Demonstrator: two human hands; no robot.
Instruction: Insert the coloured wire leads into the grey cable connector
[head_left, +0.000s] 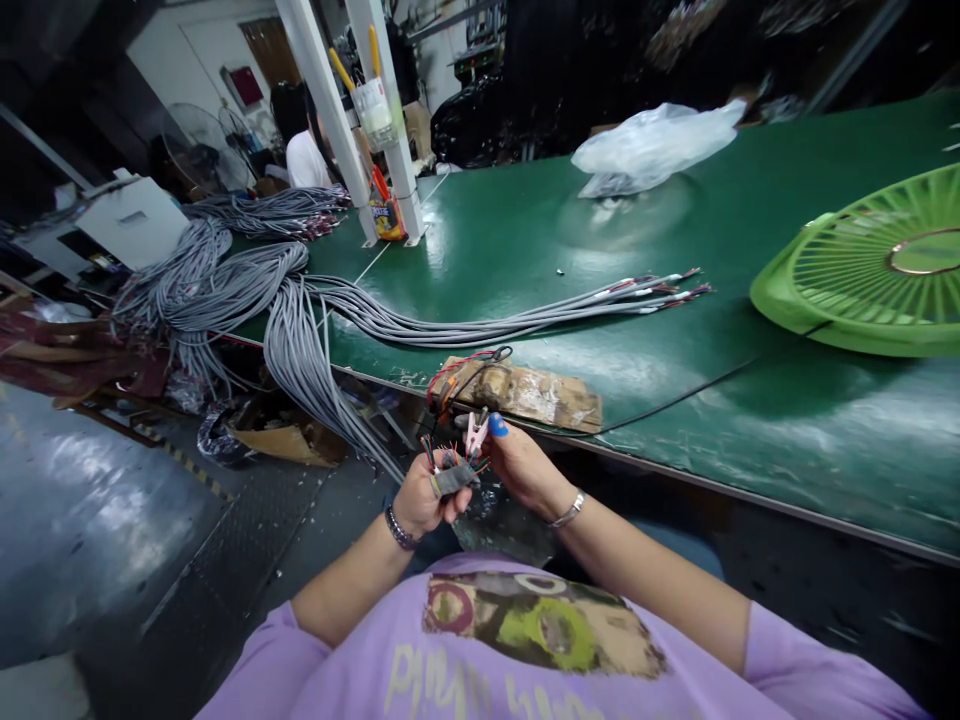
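My left hand [422, 497] is closed around a bunch of cable ends whose thin coloured wires [444, 459] fan out above the fingers. A grey wrapped piece [454, 479] lies across this grip; I cannot tell whether it is tape or cable jacket. Facing it, my right hand [525, 468] is closed in a pinch, with a blue cover [497, 425] on the thumb tip. A small pink clip [476, 436] sits at its fingertips, close to the wires. The right fingers are mostly hidden behind the thumb.
Grey cables [420, 330] run along the green table [510, 230] from a big heap at the left. A wooden block [544, 397] with red and black leads lies at the near edge. A green fan [885, 270] stands right, a plastic bag [652, 150] at the back.
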